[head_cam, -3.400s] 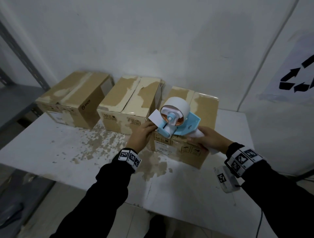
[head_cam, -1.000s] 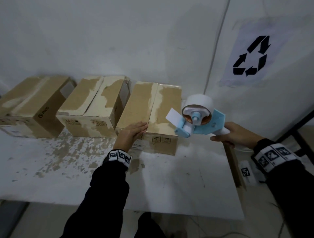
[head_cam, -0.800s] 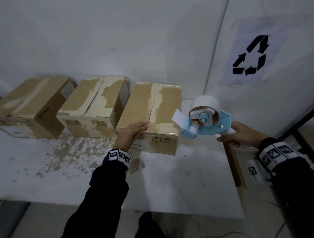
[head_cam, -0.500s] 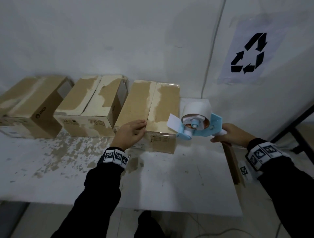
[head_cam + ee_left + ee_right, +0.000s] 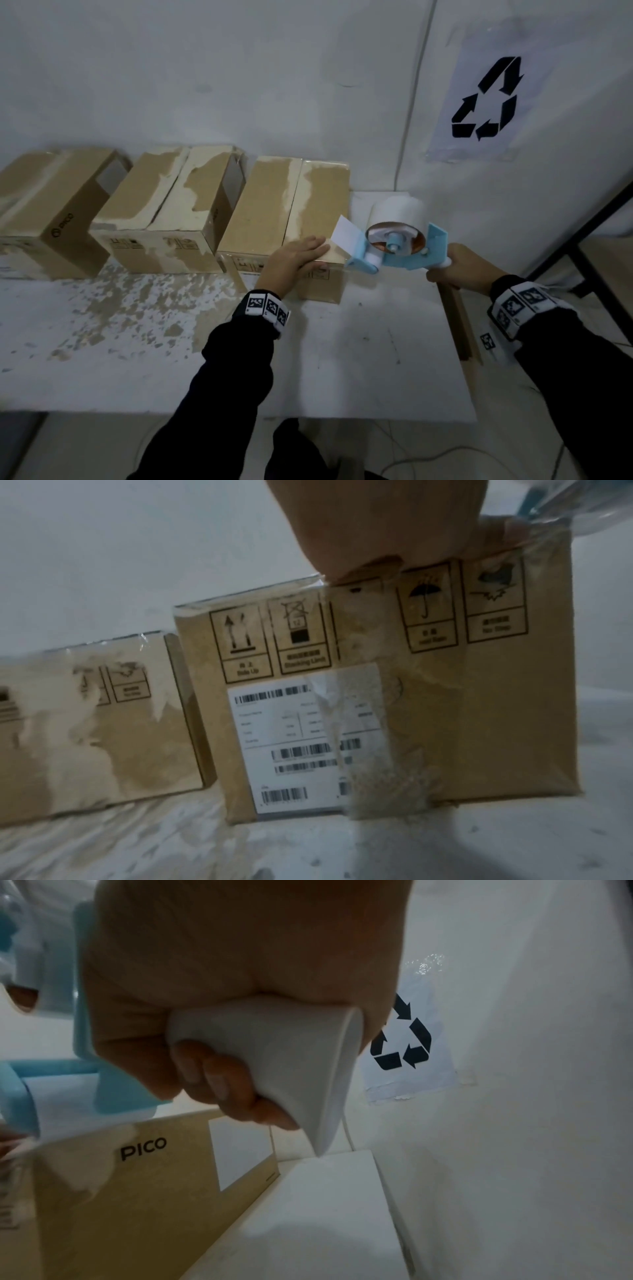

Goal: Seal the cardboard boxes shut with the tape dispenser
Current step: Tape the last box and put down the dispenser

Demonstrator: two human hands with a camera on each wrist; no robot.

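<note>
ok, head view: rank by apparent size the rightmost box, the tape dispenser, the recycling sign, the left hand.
1. rightmost box
2. recycling sign: close to the box in apparent size, and farther back, so unsure
3. tape dispenser
4. left hand

My left hand (image 5: 294, 258) now lies further right on the top of the right-hand box (image 5: 274, 205), fingers flat at its near right corner, no longer by the centre seam. My right hand (image 5: 459, 263) has brought the tape dispenser (image 5: 394, 246) lower and back toward the box, so its roller end now sits just beside that corner, near my left fingertips.
</note>
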